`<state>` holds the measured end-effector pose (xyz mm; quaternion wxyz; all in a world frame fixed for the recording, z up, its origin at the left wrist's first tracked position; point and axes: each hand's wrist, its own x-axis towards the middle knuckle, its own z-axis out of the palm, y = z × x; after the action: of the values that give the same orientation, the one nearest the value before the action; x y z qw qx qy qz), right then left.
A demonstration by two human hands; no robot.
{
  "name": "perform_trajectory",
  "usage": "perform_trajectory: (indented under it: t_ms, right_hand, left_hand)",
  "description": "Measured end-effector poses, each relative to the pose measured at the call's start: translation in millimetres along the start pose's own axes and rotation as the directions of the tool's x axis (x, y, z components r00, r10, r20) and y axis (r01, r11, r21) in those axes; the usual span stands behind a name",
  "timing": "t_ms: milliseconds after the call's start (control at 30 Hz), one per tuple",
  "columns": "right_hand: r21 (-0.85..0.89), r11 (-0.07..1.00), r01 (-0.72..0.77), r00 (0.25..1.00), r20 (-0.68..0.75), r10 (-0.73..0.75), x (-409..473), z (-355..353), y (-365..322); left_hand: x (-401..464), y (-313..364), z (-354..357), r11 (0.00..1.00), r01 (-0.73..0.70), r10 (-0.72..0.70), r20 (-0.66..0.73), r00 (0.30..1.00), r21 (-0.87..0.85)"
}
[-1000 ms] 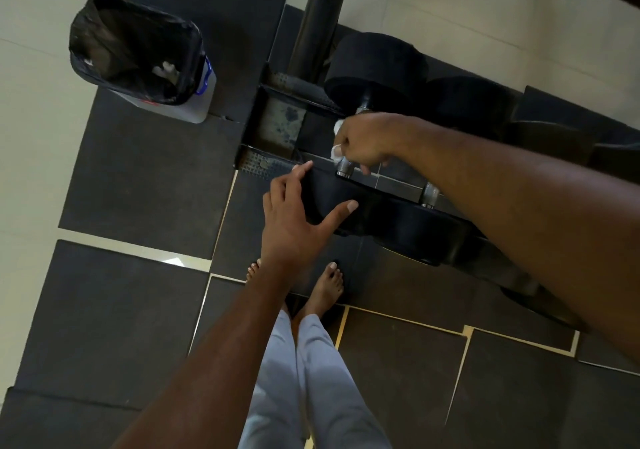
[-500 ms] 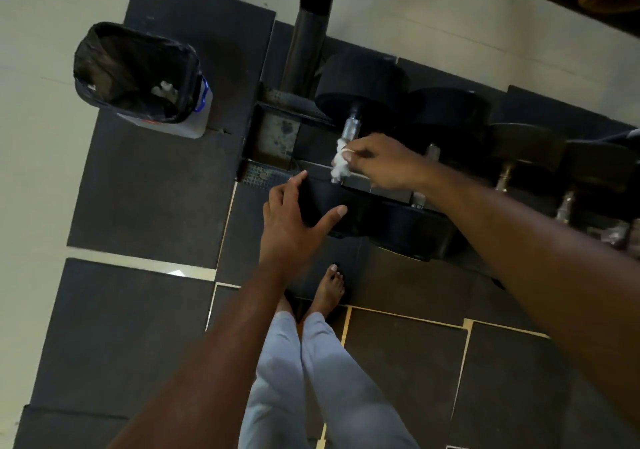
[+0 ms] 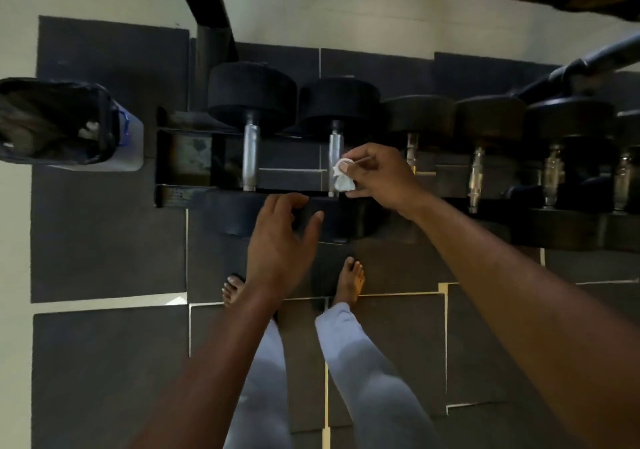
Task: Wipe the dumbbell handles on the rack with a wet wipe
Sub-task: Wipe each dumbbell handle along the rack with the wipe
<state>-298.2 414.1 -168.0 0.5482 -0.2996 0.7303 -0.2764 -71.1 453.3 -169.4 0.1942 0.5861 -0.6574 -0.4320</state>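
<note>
Several black dumbbells with metal handles lie side by side on a low black rack point(image 3: 180, 194). My right hand point(image 3: 379, 175) pinches a crumpled white wet wipe point(image 3: 343, 178) against the handle of the second dumbbell point(image 3: 335, 147) from the left. The first dumbbell's handle point(image 3: 250, 152) stands bare to its left. My left hand point(image 3: 280, 237) hovers with fingers spread over the near weight heads at the rack's front rail, holding nothing.
A white bin with a black liner point(image 3: 52, 123) stands on the floor left of the rack, with crumpled wipes inside. More dumbbell handles point(image 3: 476, 175) run to the right. Dark floor mats point(image 3: 104, 240) surround my bare feet point(image 3: 351, 280). A black post point(image 3: 207, 33) rises behind the rack.
My right hand has carried the wipe from the first dumbbell's handle over to the second one. The view has swung right, showing more of the rack; my left hand stays near the front rail.
</note>
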Motion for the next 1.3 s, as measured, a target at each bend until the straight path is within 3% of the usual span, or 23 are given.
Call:
perform_trajectory:
  t_ms: [167,433,700,933,1033,1133,1233,1300]
  right_hand:
    - [-0.258,0.963,0.083,0.994,-0.046,-0.098,23.7,-12.1,39.4]
    - [-0.548,0.757,0.357,0.929,0.125,-0.348,52.3,4.5,45.9]
    - [-0.604,0.717,0.350,0.936,0.190,-0.297,49.4,-6.2,48.8]
    - [-0.728,0.511,0.456,0.883,0.297,-0.364,56.0,9.3,31.9]
    - [-0.768,0.368,0.524,0.850,0.443,-0.286,64.1,18.0,15.7]
    - [-0.814,0.250,0.524,0.851,0.492,-0.182,74.1,30.3,1.5]
    - [-0.835,0.190,0.516,0.857,0.502,-0.118,77.5,43.1,-9.2]
    - [-0.832,0.206,0.516,0.857,0.504,-0.110,77.0,43.9,-10.2]
  left_hand:
    - [-1.4,12.0,51.0,0.996,0.014,-0.019,0.045,0.999,0.091]
    - [-4.9,-8.5,64.6,0.992,0.087,-0.084,-0.034,0.996,0.094]
    - [-1.6,-21.2,64.4,0.998,0.064,-0.064,-0.037,0.997,0.012]
    - [1.6,-27.1,60.6,0.998,0.058,-0.058,-0.002,0.998,0.024]
    - [1.1,-26.2,60.9,0.998,0.062,-0.061,-0.007,0.998,0.020]
    - [0.8,-24.5,61.0,0.998,0.065,-0.065,-0.010,0.998,0.014]
    - [2.3,-24.2,60.0,0.997,0.073,-0.073,-0.008,0.997,0.014]
    - [2.4,-24.2,59.0,0.997,0.072,-0.072,-0.003,0.997,0.009]
